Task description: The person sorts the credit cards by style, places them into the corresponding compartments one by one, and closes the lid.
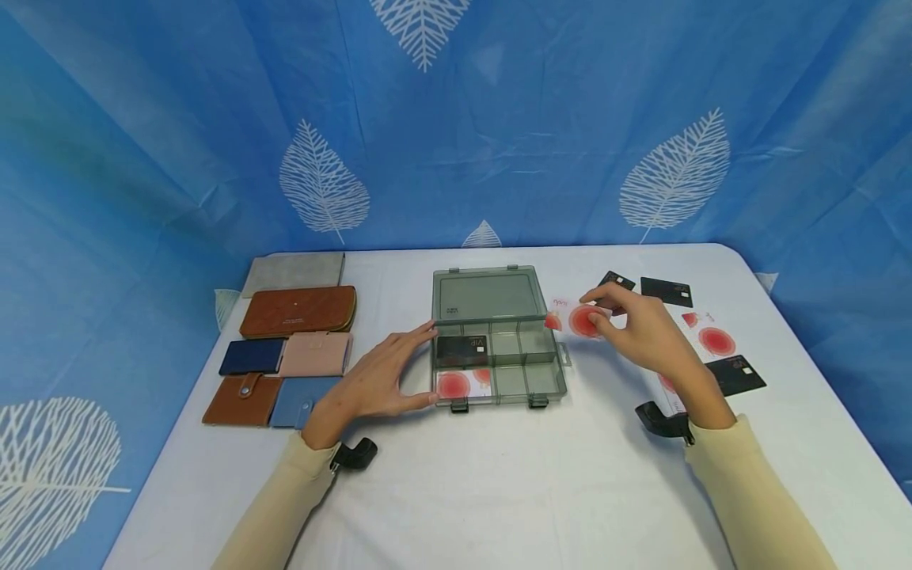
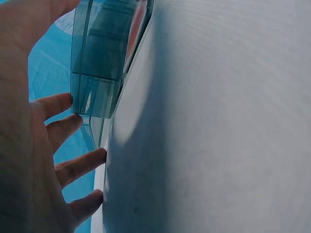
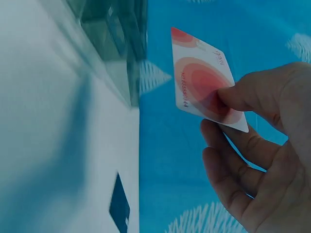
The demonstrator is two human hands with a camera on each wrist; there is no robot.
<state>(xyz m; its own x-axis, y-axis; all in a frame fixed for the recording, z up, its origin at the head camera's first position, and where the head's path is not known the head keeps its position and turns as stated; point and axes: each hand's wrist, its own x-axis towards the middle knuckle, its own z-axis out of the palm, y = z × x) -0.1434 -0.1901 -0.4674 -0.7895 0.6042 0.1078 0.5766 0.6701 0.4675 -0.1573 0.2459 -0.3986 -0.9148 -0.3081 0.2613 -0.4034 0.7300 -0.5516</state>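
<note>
Here we pinch a red-and-white card in our right hand, just right of the open plastic box on the surface. Our left hand rests against the box's left side, fingers relaxed and straight.

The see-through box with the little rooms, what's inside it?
In the open box, the left compartments hold a black card and, nearer the person, a white card with a red circle. The other compartments look empty. Whether more cards lie under those two cannot be seen.
</note>
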